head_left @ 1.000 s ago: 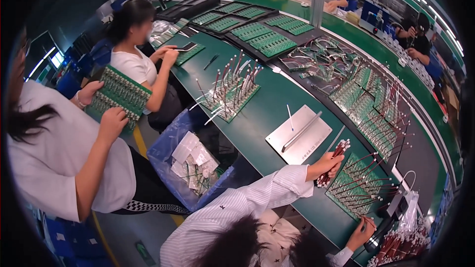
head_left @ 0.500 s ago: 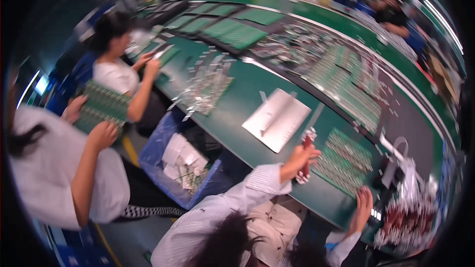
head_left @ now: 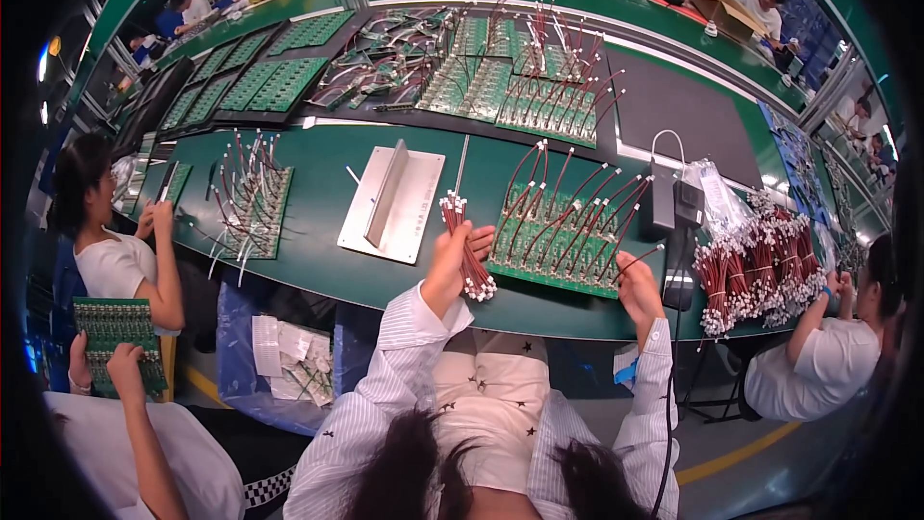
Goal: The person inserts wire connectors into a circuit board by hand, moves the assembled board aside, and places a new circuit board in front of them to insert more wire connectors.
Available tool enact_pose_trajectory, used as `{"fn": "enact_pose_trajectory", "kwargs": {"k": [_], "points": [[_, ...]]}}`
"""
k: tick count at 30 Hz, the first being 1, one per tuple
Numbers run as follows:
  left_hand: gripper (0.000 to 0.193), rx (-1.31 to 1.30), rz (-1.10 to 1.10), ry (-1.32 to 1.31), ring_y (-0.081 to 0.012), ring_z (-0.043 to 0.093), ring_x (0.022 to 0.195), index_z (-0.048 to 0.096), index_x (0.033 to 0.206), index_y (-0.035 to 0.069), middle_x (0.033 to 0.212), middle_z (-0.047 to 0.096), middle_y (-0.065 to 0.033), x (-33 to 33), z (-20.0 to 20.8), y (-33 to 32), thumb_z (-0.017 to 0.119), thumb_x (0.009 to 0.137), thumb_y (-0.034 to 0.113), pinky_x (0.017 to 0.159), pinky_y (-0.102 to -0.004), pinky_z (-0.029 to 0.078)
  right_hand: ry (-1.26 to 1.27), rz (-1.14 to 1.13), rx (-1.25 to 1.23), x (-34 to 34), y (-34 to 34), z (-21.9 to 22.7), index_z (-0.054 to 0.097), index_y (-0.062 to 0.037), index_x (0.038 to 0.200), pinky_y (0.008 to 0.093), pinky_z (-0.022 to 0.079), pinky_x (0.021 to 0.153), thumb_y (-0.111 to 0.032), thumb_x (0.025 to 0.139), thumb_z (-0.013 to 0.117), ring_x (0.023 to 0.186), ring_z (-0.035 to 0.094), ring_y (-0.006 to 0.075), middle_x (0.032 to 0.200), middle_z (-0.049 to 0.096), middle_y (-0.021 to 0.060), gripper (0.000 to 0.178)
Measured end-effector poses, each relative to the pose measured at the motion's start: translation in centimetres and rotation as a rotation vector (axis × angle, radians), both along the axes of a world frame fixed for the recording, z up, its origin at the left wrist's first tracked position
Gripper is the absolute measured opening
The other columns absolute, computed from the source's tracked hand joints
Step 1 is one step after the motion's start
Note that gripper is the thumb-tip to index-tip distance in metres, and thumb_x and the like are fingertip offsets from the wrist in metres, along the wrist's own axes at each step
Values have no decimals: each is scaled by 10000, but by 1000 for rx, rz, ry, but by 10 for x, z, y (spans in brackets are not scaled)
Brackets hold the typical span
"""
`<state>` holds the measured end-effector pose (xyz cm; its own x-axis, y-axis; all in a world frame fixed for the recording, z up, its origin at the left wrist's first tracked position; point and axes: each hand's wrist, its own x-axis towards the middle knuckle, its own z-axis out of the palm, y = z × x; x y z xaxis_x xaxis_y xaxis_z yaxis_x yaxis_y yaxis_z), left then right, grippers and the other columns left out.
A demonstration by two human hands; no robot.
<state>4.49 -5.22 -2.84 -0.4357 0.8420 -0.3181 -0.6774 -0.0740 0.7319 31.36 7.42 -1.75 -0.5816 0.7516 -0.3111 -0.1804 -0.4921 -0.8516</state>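
Note:
A bundle of dark red cables with white connectors is gripped in my left hand, just left of a green circuit board panel. Several similar cables rise in arcs from that panel, which lies flat on the table. At the panel's near right corner, my right hand is closed with thumb and fingers around a single cable. Its white connector sticks out above the fingertips. The cable's other end is hidden by the hand.
A pale metal plate with an upright fin stands left of my left hand. On the right are a black power adapter and heaped cable bundles. More wired panels lie beyond. A blue bin sits below; co-workers flank me.
My view has turned and grown sharp after a blur. The cable bundle stays in my left hand. My right hand remains by the panel's near right corner, now with a cable showing in its fingers.

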Motion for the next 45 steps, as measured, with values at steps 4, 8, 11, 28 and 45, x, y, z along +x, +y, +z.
{"fn": "enact_pose_trajectory", "kwargs": {"k": [4,8,11,28,45], "points": [[145,-16,1,21,-197,572,863,432,845,68,1015,562,-183,-3,0,-8,430,868,211,732,-282,464,-29,-71,35,-10,-10,7,493,-62,1002,226,449,602,-161,861,455,708,539,81,830,551,-19,176],[122,9,-35,18,-202,567,888,440,841,88,1047,549,-194,-5,2,-9,435,863,207,745,-284,459,11,-63,44,-7,-6,6,501,-83,992,186,405,537,-123,853,450,653,505,45,803,543,-44,153],[138,54,-57,-50,-239,567,887,414,793,75,1062,526,-228,-5,11,-7,415,870,189,748,-299,471,34,-73,66,-3,-6,21,508,-69,964,155,401,581,-83,845,441,650,502,32,767,535,-46,138],[180,189,-177,-363,-69,328,350,417,718,67,555,406,-23,1,-9,-24,420,865,172,342,-210,282,363,-785,447,14,131,77,422,-32,950,344,434,775,-75,844,448,890,517,223,952,501,92,117],[173,100,-233,-466,-93,312,352,379,731,46,545,405,-54,-4,3,-38,368,877,138,356,-224,262,-38,-265,833,-99,294,27,403,64,981,309,385,872,-65,834,351,1036,443,259,1072,453,184,203]]}}
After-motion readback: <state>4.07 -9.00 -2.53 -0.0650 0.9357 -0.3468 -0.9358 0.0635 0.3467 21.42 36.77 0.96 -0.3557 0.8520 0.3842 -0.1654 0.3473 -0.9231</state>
